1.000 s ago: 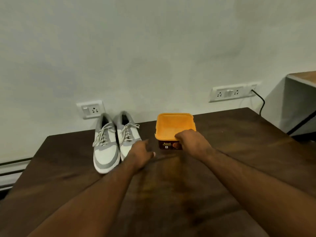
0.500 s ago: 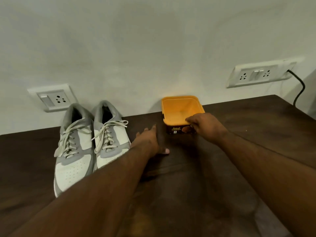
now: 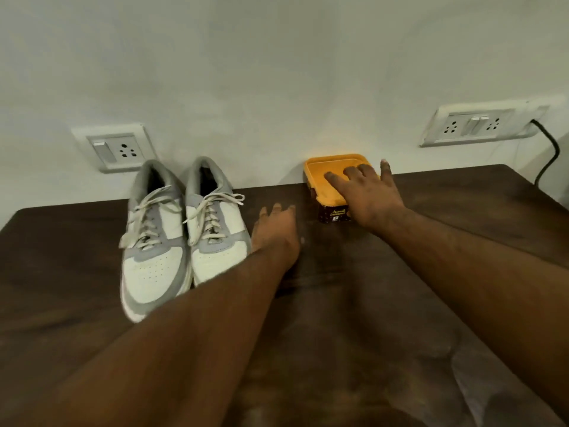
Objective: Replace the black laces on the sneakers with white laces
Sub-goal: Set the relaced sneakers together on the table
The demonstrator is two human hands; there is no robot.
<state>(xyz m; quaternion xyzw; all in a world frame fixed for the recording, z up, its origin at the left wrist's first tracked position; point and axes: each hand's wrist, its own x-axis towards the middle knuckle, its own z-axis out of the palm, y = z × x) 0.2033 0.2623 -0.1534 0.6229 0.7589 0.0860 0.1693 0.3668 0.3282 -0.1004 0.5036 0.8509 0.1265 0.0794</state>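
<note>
Sneakers (image 3: 181,232) stand side by side at the back left of the desk (image 3: 354,318), heels toward the wall and toes toward you, so the laced fronts face you where you can work on them. Their laces (image 3: 209,211) already read as white or cream; you can see no black laces anywhere, so by the look of it the swap is finished or close to it.

Your left hand (image 3: 275,228) lies low over the desk just beside the right-hand sneaker, fingers loosely extended and holding nothing. It sits next to the shoe's outer side, not on it, with the lace ends a little to its left.

Your right hand (image 3: 368,194) reaches over the orange tub (image 3: 320,174) standing near the wall, well to the right of the sneakers. Its fingers are spread across the open top and the near rim, and the little finger sticks out past the far corner; it looks like a hand laid on or into the tub, not a pinch on anything. You cannot see whether the tub holds laces, since the hand covers much of it.

Both forearms stretch across the middle of the desk. Two wall sockets (image 3: 115,147) sit behind.
</note>
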